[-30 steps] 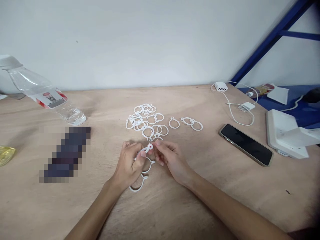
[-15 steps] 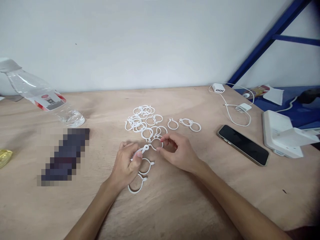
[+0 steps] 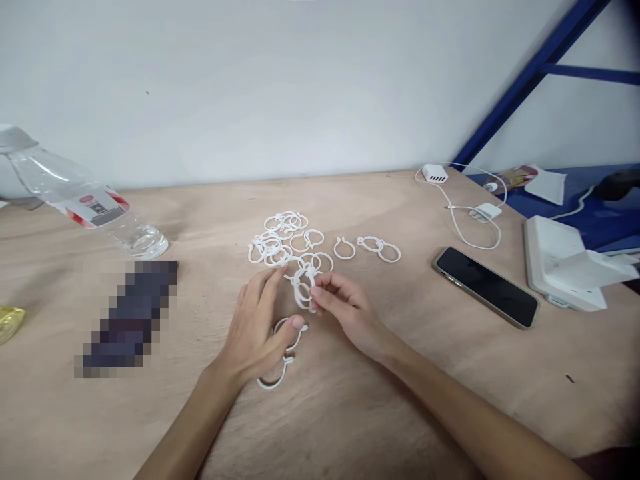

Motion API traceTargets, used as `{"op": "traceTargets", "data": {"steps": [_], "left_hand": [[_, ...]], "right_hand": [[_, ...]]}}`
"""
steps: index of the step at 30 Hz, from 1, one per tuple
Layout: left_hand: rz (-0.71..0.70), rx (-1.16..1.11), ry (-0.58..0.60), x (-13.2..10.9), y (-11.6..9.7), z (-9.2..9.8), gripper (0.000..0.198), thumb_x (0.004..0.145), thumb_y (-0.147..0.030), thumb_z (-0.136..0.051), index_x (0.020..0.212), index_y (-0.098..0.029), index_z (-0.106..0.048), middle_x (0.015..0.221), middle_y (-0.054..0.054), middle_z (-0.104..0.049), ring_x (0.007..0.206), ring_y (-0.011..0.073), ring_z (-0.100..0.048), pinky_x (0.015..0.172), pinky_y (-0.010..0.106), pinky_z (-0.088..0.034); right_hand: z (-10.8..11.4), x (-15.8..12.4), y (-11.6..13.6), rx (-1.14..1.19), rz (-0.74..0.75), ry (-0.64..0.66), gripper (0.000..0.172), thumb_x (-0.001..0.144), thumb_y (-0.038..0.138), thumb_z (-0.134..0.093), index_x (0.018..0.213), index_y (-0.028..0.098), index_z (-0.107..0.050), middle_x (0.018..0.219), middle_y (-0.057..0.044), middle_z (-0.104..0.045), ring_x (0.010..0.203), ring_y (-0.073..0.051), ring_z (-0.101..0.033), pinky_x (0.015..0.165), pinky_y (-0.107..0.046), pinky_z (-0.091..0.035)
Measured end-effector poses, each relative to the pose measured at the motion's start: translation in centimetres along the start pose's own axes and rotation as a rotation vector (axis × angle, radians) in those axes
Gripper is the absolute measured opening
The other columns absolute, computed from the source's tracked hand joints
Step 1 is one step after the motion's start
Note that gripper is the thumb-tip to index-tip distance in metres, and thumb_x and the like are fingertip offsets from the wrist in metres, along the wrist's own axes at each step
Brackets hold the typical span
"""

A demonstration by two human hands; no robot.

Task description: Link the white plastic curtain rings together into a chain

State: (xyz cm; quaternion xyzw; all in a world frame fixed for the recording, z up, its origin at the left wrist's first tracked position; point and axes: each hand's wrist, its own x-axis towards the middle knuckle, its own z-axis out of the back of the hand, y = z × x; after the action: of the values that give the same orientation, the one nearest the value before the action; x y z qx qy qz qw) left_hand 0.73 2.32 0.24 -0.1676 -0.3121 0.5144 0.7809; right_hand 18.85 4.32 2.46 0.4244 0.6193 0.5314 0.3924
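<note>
My right hand [image 3: 350, 313] pinches white plastic rings [image 3: 302, 293] between thumb and fingertips, raised on edge above the table; they overlap, so I cannot tell how many. To their left, my left hand [image 3: 263, 320] is open, thumb and fingers apart, with nothing in its grasp. Below its thumb lies a white ring [image 3: 299, 340], partly hidden, and nearer to me another ring [image 3: 273, 385] with a small clasp. Behind the hands spreads a loose pile of similar rings [image 3: 273, 248]. One separate ring [image 3: 345, 249] and two overlapping rings [image 3: 389, 252] lie to the right.
On the wooden table [image 3: 350, 413], a water bottle [image 3: 95, 207] leans at left above a blurred dark object [image 3: 135, 313]. A phone [image 3: 487, 287], a white power strip [image 3: 555, 260] and a charger with cable [image 3: 435, 174] lie at right. A wall [image 3: 300, 93] stands behind.
My left hand has let go of the ring it held and its fingers have spread. The right hand has closed and now holds rings upright between the hands.
</note>
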Motion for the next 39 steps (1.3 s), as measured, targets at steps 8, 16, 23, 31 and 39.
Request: {"op": "traceTargets", "data": {"steps": [8,16,23,31,39], "left_hand": [[0.115,-0.303,-0.214,0.2,-1.3,0.2,0.03,0.096,-0.035,-0.041,0.104,-0.015,-0.063,0.092,0.006,-0.068,0.085,0.0181,-0.062,0.08,0.031,-0.047],[0.206,-0.448,-0.158,-0.1,-2.6,-0.2,0.037,0.095,-0.046,-0.041,0.1,-0.016,-0.062,0.088,0.006,-0.069,0.079,0.0174,-0.063,0.073,0.029,-0.049],[0.008,-0.145,-0.14,-0.2,-2.1,-0.1,0.058,0.088,-0.067,-0.035,0.083,-0.016,-0.061,0.074,0.006,-0.063,0.071,0.02,-0.055,0.068,0.033,-0.042],[0.008,-0.205,0.007,0.0,-2.7,-0.1,0.065,0.093,-0.063,-0.011,0.063,-0.019,-0.048,0.059,0.001,-0.049,0.061,0.0174,-0.043,0.066,0.034,-0.036],[0.052,-0.292,-0.055,-0.1,-3.2,0.0,0.061,0.091,-0.067,-0.02,0.056,-0.02,-0.039,0.054,-0.001,-0.041,0.055,0.0146,-0.039,0.062,0.031,-0.035]], "right_hand": [[-1.3,-0.6,-0.8,0.081,-0.044,0.046,0.023,0.085,0.042,-0.06,0.086,0.019,-0.062,0.077,0.0,-0.06,0.071,-0.013,-0.054,0.068,-0.027,-0.044],[-1.4,-0.7,-1.3,-0.092,0.09,-0.067,0.019,0.087,0.036,-0.058,0.086,0.019,-0.068,0.076,-0.001,-0.064,0.071,-0.014,-0.056,0.066,-0.026,-0.044],[-2.2,-1.5,-2.1,-0.246,0.199,-0.174,0.019,0.09,0.031,-0.054,0.091,0.02,-0.07,0.081,-0.003,-0.068,0.074,-0.016,-0.059,0.07,-0.029,-0.046],[-2.8,-1.7,-2.1,-0.226,0.234,-0.237,0.016,0.089,0.029,-0.056,0.082,0.02,-0.067,0.076,-0.002,-0.065,0.071,-0.016,-0.058,0.069,-0.029,-0.047],[-2.6,-2.1,-2.2,-0.339,0.442,-0.188,0.016,0.088,0.021,-0.056,0.085,0.022,-0.072,0.072,-0.002,-0.059,0.066,-0.014,-0.055,0.06,-0.028,-0.046]]}}
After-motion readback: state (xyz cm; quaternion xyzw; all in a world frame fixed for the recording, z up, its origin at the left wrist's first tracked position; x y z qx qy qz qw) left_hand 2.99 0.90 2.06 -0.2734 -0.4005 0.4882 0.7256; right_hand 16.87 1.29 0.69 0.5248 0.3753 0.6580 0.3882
